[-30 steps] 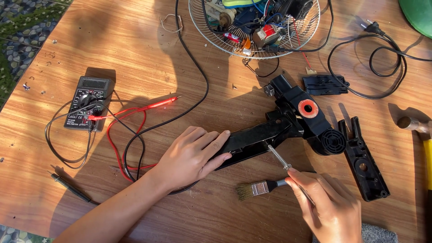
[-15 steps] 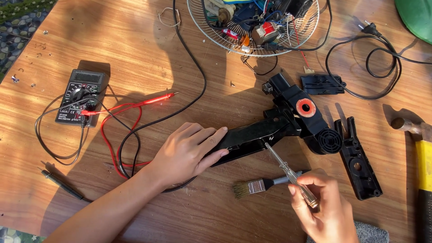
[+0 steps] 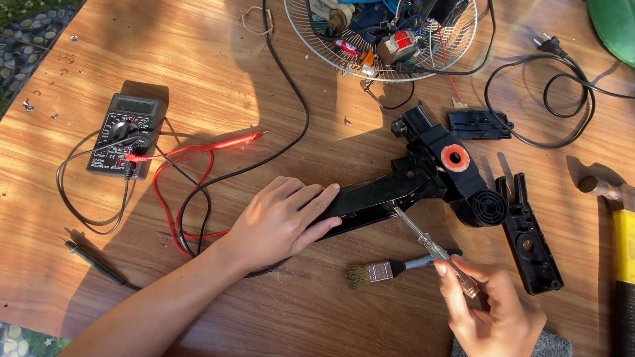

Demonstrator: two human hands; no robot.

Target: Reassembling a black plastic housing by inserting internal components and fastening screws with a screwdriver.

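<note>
The left hand [image 3: 281, 218] lies flat, fingers together, pressing down on the near end of a black plastic housing [image 3: 397, 188] that runs across the middle of the table [image 3: 198, 59]. The right hand [image 3: 493, 311] is closed around the clear handle of a screwdriver [image 3: 433, 248], whose tip rests on the housing's edge, just past the left fingertips.

The housing looks stiff and light, a hard moulded shell with a round orange cap and a vented disc at its bulky far end. I would judge it apt to skid or tip on the wood, so the flat palm on the long narrow arm is a sensible hold; the thin edges may crack if levered hard. The screwdriver is slim and smooth, best pinched well up the handle.

A small brush [image 3: 383, 271] lies just beside the right hand. As for labels, the grey multimeter [image 3: 126, 135] at the left carries a dial ringed with small print, too fine to tell, and red and black leads trail from it. A wire guard [image 3: 397, 39] at the top holds loose parts.
</note>
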